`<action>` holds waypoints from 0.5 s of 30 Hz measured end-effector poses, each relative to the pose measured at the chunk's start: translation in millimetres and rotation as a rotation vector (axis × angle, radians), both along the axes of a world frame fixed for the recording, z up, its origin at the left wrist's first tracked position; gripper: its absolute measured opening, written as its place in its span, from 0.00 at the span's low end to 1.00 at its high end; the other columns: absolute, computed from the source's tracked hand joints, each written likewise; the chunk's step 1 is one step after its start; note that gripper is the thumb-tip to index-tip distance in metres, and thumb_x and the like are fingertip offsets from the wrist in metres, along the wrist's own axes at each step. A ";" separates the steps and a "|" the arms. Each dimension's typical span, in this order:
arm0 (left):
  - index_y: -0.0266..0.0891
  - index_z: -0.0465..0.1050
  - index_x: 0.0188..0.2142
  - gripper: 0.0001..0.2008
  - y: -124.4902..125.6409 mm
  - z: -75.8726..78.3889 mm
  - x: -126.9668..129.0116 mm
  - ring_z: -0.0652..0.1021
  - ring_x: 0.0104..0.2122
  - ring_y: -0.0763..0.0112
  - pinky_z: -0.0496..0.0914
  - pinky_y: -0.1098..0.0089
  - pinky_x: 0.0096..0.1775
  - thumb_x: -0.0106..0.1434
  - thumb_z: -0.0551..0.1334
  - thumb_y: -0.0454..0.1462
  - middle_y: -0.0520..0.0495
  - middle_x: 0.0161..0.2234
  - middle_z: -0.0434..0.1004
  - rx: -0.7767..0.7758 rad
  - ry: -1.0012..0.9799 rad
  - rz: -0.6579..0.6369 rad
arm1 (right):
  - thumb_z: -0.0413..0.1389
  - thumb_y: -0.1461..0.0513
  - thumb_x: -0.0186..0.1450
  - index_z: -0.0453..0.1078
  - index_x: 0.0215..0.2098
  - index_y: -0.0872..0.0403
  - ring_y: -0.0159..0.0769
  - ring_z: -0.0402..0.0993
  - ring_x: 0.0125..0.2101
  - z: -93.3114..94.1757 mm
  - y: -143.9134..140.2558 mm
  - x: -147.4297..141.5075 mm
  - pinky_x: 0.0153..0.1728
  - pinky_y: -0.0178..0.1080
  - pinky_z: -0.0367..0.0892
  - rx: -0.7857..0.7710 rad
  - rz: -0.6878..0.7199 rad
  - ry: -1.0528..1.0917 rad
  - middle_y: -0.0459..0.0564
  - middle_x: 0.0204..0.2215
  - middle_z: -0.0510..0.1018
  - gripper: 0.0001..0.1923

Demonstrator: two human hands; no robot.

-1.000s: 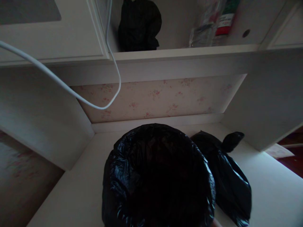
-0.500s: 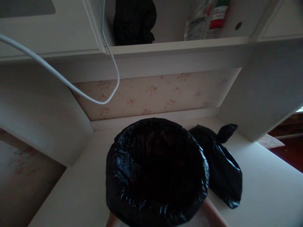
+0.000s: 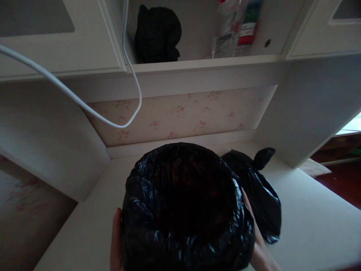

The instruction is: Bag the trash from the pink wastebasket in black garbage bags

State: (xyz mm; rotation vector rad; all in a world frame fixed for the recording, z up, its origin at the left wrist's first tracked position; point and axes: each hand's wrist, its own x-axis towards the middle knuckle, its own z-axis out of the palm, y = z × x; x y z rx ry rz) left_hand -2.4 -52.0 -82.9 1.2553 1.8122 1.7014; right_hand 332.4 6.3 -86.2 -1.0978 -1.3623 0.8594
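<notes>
Head: bag-lined container [image 3: 186,250] (between hands [image 3: 115,242] [image 3: 258,246])

No legible text; package label [image 3: 247,29] blurred

Black bin liner [image 3: 187,210]: base cut off below, depths too dark for me | left hand [image 3: 116,241]: lower part cut off | right hand [image 3: 258,245]: fingers partly hidden | tied bag [image 3: 262,203], near desk's [image 3: 313,222] back edge: left flank hidden | green-and-red package [image 3: 249,23]: I can't read its lettering
</notes>
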 end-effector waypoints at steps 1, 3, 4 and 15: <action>0.66 0.60 0.70 0.32 1.1 7.8 0.6 0.68 0.67 0.47 0.63 0.48 0.68 0.67 0.63 0.52 0.58 0.68 0.68 0.027 -0.007 -0.024 | 0.52 0.44 0.72 0.49 0.75 0.30 0.51 0.57 0.72 9.2 1.5 -0.9 0.69 0.55 0.61 0.004 0.000 -0.010 0.41 0.75 0.56 0.35; 0.62 0.73 0.62 0.25 6.9 25.6 1.1 0.74 0.63 0.48 0.70 0.53 0.64 0.66 0.64 0.54 0.54 0.63 0.75 0.068 -0.009 -0.072 | 0.53 0.46 0.72 0.47 0.75 0.31 0.50 0.52 0.73 25.8 5.5 -3.5 0.71 0.56 0.54 -0.021 -0.004 -0.001 0.40 0.76 0.53 0.37; 0.59 0.77 0.58 0.23 10.8 35.1 1.2 0.77 0.60 0.48 0.74 0.55 0.60 0.65 0.65 0.54 0.52 0.60 0.79 0.081 -0.002 -0.106 | 0.54 0.46 0.71 0.47 0.75 0.32 0.50 0.49 0.74 33.1 8.0 -5.1 0.72 0.57 0.51 -0.040 -0.005 0.016 0.41 0.76 0.51 0.38; 0.52 0.84 0.45 0.14 29.4 107.9 12.8 0.77 0.58 0.53 0.74 0.60 0.55 0.70 0.61 0.49 0.51 0.55 0.81 0.136 0.198 -0.197 | 0.60 0.43 0.66 0.76 0.50 0.46 0.43 0.81 0.39 113.5 64.3 -7.8 0.37 0.39 0.76 -0.094 -0.017 0.204 0.47 0.40 0.83 0.22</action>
